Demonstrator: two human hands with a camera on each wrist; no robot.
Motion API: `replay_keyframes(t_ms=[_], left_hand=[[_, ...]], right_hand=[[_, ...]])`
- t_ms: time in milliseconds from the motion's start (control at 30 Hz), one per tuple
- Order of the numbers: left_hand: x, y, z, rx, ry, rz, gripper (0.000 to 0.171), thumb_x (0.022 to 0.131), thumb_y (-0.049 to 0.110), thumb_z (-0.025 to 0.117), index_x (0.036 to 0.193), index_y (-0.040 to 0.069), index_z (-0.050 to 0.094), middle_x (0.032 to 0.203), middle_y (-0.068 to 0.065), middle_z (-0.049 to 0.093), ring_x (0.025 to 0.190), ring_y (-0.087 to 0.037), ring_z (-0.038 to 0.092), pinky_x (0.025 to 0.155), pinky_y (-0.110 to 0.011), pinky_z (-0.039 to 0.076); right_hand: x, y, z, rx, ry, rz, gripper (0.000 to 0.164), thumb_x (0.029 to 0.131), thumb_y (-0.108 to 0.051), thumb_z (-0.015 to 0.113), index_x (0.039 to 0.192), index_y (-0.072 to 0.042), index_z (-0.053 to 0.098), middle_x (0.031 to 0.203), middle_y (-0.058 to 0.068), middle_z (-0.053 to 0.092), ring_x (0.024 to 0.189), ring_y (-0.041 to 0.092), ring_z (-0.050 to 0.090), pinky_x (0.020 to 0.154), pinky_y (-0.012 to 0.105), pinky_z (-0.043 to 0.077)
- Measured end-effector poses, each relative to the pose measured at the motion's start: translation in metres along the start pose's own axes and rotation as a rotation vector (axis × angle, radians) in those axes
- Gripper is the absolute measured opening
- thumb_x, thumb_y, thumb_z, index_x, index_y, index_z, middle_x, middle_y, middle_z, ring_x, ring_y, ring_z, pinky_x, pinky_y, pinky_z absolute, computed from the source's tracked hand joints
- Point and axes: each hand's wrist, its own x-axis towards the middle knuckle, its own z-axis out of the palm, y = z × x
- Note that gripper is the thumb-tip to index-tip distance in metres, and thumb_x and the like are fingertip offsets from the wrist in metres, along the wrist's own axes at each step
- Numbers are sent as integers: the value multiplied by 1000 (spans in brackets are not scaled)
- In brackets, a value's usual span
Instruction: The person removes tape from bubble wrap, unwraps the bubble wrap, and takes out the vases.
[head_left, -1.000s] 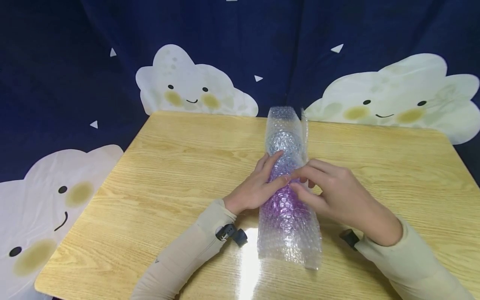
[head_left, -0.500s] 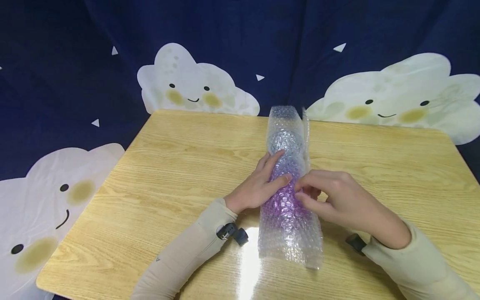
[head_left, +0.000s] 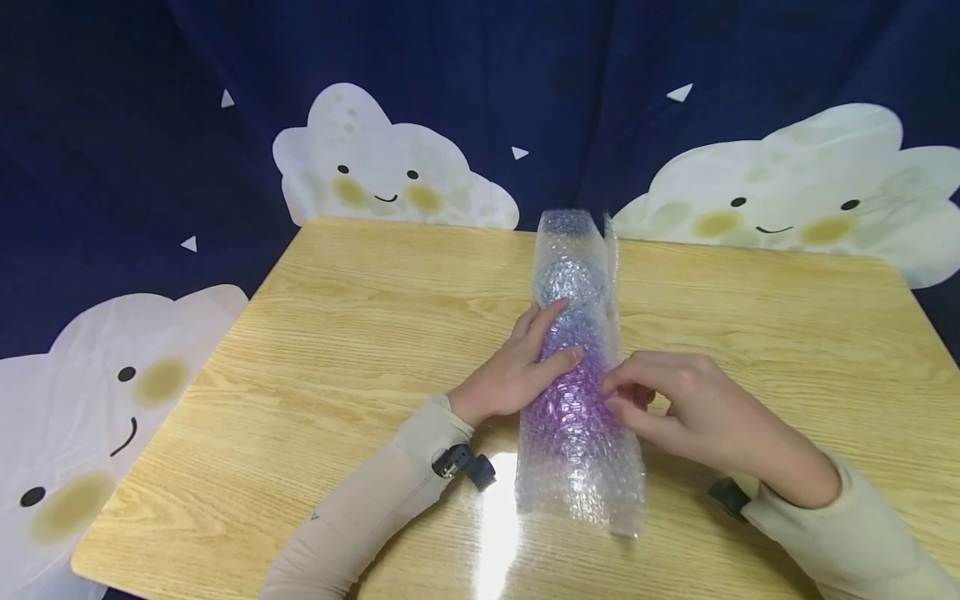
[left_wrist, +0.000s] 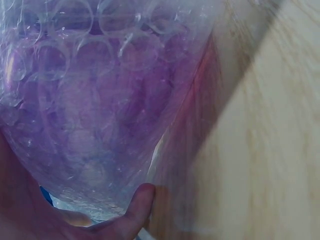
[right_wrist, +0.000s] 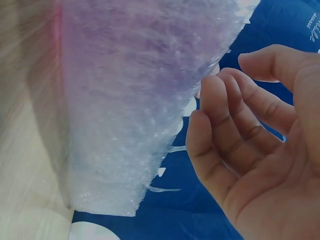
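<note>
The left hand (head_left: 513, 375) rests with fingers extended and ungripping on 1 bubble-wrapped bundle (head_left: 573, 417); the right hand (head_left: 693, 404) is relaxed, fingers loosely bent, thumb apart, nothing seen between them. The bundle is long, glossy and translucent, purple around the middle, bluish farther off, clear at its near end. It lies lengthwise on the wood-grain table (head_left: 375, 333), under the left fingers, its right edge just beside the right fingertips.

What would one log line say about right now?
left fingers: resting on bundle | right fingers: beside bundle, contact unclear | bundle: bubble-wrapped, on table, purple showing through
</note>
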Motion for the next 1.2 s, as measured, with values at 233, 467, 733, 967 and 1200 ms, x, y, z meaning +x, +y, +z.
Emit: replay_keyframes(t_ms=[233, 467, 733, 967, 1200], left_hand=[[0, 0, 1, -4, -3, -6, 77, 99, 72, 37, 163, 51, 0, 177, -13, -4, 160, -45, 18, 119, -75, 26], [0, 0, 1, -13, -4, -9, 77, 99, 71, 37, 163, 50, 1, 177, -14, -3, 160, -44, 16, 120, -75, 25], [0, 0, 0, -9, -5, -14, 77, 99, 71, 38, 163, 51, 1, 177, -15, -2, 160, -45, 16, 120, -75, 26], [-1, 1, 0, -7, -3, -17, 77, 99, 71, 38, 163, 50, 2, 176, -16, 0, 159, -46, 19, 118, -75, 28], [0, 1, 0, -7, 0, -13, 77, 98, 71, 38, 163, 49, 2, 176, -16, 0, 159, -46, 19, 119, -75, 28]], right_hand=[[-7, 9, 2, 23, 8, 20, 32, 85, -9, 82, 112, -25, 73, 91, -19, 71, 79, -7, 60, 65, 11, 52], [-9, 16, 4, 48, -7, 4, 34, 82, -7, 83, 111, -23, 74, 91, -19, 72, 79, -8, 60, 67, 11, 54], [-9, 18, 0, 51, -60, 33, 31, 81, -8, 84, 104, -27, 73, 86, -23, 68, 78, -9, 59, 67, 13, 54], [-9, 20, -3, 38, -104, 62, 31, 83, -8, 83, 105, -28, 74, 87, -23, 68, 79, -9, 59, 68, 16, 56], [-10, 21, -5, 40, -126, 79, 29, 83, -9, 84, 104, -27, 75, 89, -22, 72, 81, -10, 62, 70, 18, 58]])
